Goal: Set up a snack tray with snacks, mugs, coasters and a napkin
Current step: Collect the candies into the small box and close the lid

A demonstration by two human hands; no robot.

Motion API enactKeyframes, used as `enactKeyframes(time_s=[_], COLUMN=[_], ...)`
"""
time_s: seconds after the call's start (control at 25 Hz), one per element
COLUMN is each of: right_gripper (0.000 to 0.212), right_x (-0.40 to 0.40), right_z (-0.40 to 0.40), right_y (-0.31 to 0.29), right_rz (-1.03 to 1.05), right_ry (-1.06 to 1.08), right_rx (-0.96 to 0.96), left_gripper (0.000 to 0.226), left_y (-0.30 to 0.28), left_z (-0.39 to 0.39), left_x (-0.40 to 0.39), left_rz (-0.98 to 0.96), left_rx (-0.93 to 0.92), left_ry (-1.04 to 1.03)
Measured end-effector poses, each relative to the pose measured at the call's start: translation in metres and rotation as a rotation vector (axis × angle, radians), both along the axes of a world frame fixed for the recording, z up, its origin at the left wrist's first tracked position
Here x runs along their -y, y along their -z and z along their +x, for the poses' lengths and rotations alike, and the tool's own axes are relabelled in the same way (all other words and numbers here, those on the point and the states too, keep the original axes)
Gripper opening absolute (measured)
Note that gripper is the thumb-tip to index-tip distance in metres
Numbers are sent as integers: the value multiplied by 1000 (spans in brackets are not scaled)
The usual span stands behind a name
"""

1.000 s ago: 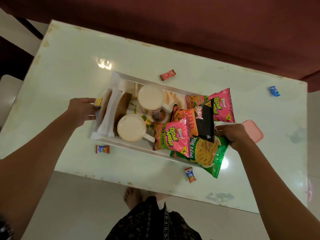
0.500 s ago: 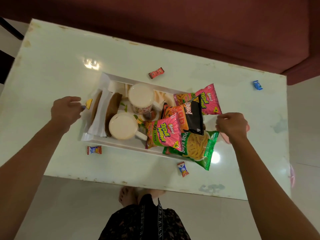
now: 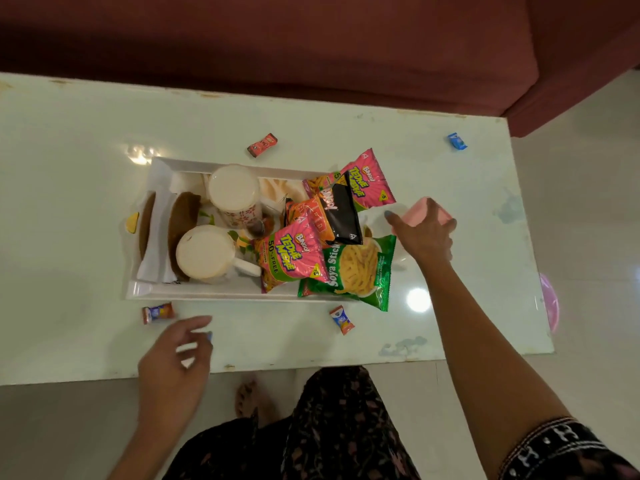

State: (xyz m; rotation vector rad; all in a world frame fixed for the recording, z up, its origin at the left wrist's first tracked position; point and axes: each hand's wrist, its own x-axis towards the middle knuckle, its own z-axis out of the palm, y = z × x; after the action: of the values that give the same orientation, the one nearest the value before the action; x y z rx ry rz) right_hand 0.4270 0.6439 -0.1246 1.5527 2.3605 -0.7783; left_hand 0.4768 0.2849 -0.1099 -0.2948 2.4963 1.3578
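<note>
From the head view, the left hand [image 3: 173, 355] hovers over the near edge of the bench [image 3: 69, 209], fingers loosely spread and holding nothing. Just beyond its fingertips lies a small wrapped candy [image 3: 157, 312]. The right hand [image 3: 424, 233] reaches out flat, fingers extended, resting over a pink coaster [image 3: 420, 209] which it touches without curling round.

Between the two hands, farther out than the left one, sits the white tray [image 3: 194, 292]. At the tray's end beside the right hand lie snack packets: a green soya sticks packet [image 3: 356, 271], two pink packets [image 3: 294, 261] [image 3: 363, 183] and a black and orange packet [image 3: 332, 216]. Toward the left-hand side stand two mugs [image 3: 202, 252] [image 3: 233, 190], and a white napkin [image 3: 156, 237] lies at that end.
</note>
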Motion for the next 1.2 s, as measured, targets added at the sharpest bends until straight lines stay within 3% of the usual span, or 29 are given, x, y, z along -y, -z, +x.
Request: enactKeyframes(time_s=[0.08, 0.24, 0.32, 0.4, 0.52, 0.56, 0.64, 0.72, 0.96, 1.12, 1.2], right_gripper=[87, 73, 74, 79, 82, 82, 84, 87, 73, 60, 64], right_x=[-3, -25, -42, -59, -66, -64, -61, -62, -89, -119, -132], right_z=[7, 24, 35, 52, 89, 102, 124, 140, 148, 141, 136], right_y=[10, 19, 19, 14, -1, -5, -12, -19, -22, -20, -14], right_rz=[37, 140, 34, -207, -604, -661, -696, -753, -770, -976, -868], right_ry=[-37, -74, -2, 160, 364, 369, 313, 277, 128, 201, 229], right_rx=[36, -23, -74, -179, -342, -344, -316, -296, -177, -233, -241], left_gripper=[27, 27, 26, 26, 16, 24, 61, 75, 61, 57, 60], left_y=[2, 7, 11, 13, 13, 11, 11, 12, 25, 30, 31], left_z=[25, 77, 93, 102, 104, 100, 91, 81, 78, 75, 75], left_x=[-20, -76, -109, -148, -212, -234, -276, -306, -338, -339, -340], left_rz=[39, 133, 185, 221, 423, 513, 681, 812, 917, 1021, 1021], left_rx=[74, 282, 345, 414, 573, 625, 692, 721, 739, 873, 886], left_ry=[80, 264, 294, 274, 47, -38, -193, -313, -347, -587, -626])
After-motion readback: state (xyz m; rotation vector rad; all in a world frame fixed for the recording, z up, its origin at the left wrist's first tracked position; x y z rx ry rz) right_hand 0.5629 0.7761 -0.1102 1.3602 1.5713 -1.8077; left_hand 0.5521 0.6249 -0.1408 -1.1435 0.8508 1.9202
